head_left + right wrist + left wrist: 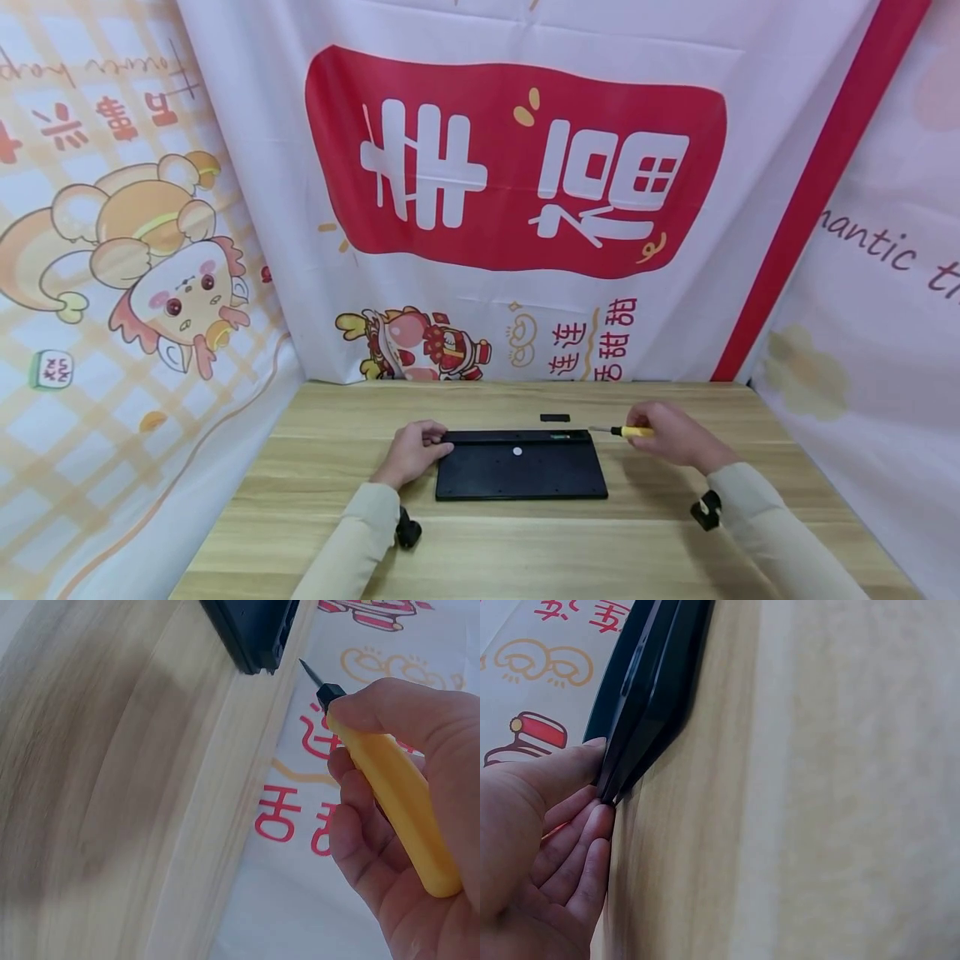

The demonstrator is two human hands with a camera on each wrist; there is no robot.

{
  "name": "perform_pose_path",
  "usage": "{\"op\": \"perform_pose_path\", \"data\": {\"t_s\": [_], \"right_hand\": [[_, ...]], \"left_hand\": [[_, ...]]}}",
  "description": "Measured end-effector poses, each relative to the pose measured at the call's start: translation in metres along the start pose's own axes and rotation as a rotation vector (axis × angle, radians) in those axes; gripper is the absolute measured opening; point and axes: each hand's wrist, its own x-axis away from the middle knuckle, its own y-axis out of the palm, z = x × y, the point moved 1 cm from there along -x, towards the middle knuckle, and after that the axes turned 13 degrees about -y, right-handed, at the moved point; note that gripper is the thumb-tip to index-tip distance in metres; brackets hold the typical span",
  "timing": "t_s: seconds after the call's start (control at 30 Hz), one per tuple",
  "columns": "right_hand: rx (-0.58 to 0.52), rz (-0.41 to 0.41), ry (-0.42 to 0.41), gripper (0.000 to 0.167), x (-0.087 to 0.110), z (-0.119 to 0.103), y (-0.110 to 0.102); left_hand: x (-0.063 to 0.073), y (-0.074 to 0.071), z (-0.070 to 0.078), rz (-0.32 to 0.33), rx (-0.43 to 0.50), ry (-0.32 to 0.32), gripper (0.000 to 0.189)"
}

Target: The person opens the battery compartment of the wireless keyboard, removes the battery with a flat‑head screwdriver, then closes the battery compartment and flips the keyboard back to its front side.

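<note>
A black keyboard [517,479] lies underside up on the table, with a small round white sticker [517,451] on it. My left hand [411,452] pinches its far left corner, thumb on one face and fingertips against the edge, as the left wrist view shows. Near the keyboard's far right end is an uncovered battery compartment [561,437], its inside too small to make out. In my right hand [673,433] is a yellow-handled screwdriver [397,802], gripped between thumb and curled fingers. Its thin metal tip points left, just off the keyboard's far right corner.
A small black cover [555,417] lies on the wooden table [525,554] behind the keyboard. Printed white cloth [517,333] hangs along the table's back edge, and more cloth hangs at both sides. A black wrist camera [407,529] sits under each sleeve.
</note>
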Motion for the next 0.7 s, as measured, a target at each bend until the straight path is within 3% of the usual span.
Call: {"op": "perform_pose_path", "data": {"t_s": [0.2, 0.43, 0.7], "right_hand": [[0.006, 0.003, -0.033, 0.011, -0.009, -0.007, 0.004], [0.03, 0.019, -0.128, 0.009, -0.018, -0.014, 0.008], [0.065, -0.026, -0.108, 0.008, -0.03, -0.022, 0.01]], "left_hand": [[0.001, 0.0, 0.0, 0.0, -0.003, -0.001, 0.024], [0.003, 0.0, 0.0, -0.003, -0.001, -0.004, 0.025], [0.003, 0.0, 0.001, 0.002, 0.007, 0.0, 0.025]]}}
